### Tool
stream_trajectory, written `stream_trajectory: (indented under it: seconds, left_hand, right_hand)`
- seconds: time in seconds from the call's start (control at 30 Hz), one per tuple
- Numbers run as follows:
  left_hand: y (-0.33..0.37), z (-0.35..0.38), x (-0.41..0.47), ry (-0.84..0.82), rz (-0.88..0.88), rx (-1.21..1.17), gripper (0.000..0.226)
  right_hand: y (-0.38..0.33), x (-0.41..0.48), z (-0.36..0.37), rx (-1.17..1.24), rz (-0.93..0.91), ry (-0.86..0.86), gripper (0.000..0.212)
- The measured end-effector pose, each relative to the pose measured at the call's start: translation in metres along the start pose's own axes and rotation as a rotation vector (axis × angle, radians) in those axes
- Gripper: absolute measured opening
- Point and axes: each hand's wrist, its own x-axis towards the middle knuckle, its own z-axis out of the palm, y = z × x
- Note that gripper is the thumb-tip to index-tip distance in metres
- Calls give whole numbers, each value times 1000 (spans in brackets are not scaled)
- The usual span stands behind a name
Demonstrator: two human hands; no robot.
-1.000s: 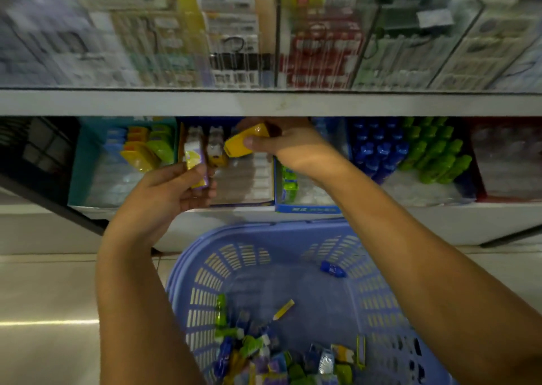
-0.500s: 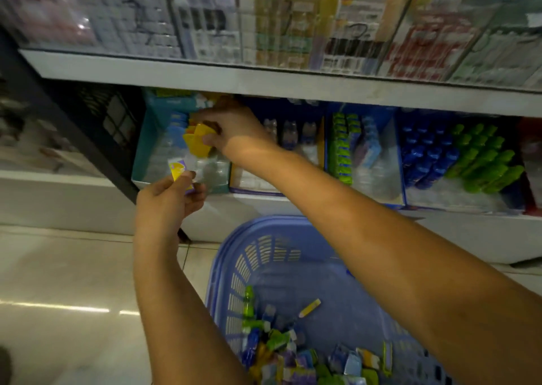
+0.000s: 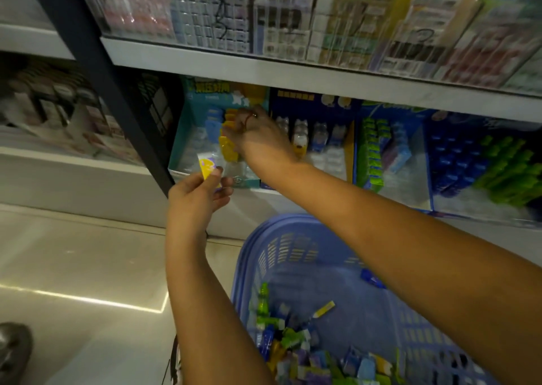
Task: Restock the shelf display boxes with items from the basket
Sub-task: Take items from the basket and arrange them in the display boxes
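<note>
Hands work at the lower shelf (image 3: pixel 258 211), centre of the frame. The right hand (image 3: pixel 258 138) reaches over the front lip of the teal box (image 3: pixel 187 138) at centre left, back up and fingers bent down onto a row of yellow pieces (image 3: pixel 228 148) standing inside. Its fingertips are hidden, so I cannot tell whether it grips one. The board (image 3: pixel 322 75) overhead passes just above its knuckles, leaving a low gap between board and box rim.

The left hand (image 3: pixel 196 200) hovers just in front of the box's front edge, below and left of the right hand. It pinches a small yellow-and-white packet (image 3: pixel 206 169) upright between thumb and curled fingers. A dark slanted post (image 3: pixel 117 106) runs down the left, its lower end close beside the left hand and the box's left wall. Right of the teal box stands a blue box (image 3: pixel 311 103) of small bottles, wall against wall.

The basket (image 3: pixel 281 252) sits at lower centre right, under the right forearm, its far rim near the shelf base. Mixed small packs (image 3: pixel 293 346) lie heaped at its near end, with bare bottom beyond them.
</note>
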Motion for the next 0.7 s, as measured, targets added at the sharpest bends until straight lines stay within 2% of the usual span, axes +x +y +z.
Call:
stream_trajectory:
  seconds: [0.17,0.27,0.33,0.4,0.53,0.63,0.7]
  left_hand:
    - [8,5,-5,-9,-3,-65,20]
    - [11,13,-8,6,27,5,18]
    - [12,26,-15,-90,-10,2,16]
    - [12,46,-26,-222,-58,-30,17]
    - [10,92,-57,-467,-39,52,29]
    - [5,125,-75,-518,-12,39,33]
    - [-1,142,-85,-491,93,101,30]
  right_hand:
    - [-2,-24,-15,-19,-22,-52,50]
    - [6,-70,-37,227,-87,53,61]
    - [12,-101,-52,314,-129,72,62]
    - [20,-129,-65,317,-141,81,55]
    - [44,-173,-91,160,-184,360,25]
    - [70,-193,-106,34,-205,436,20]
    - [86,-200,-116,114,-45,496,18]
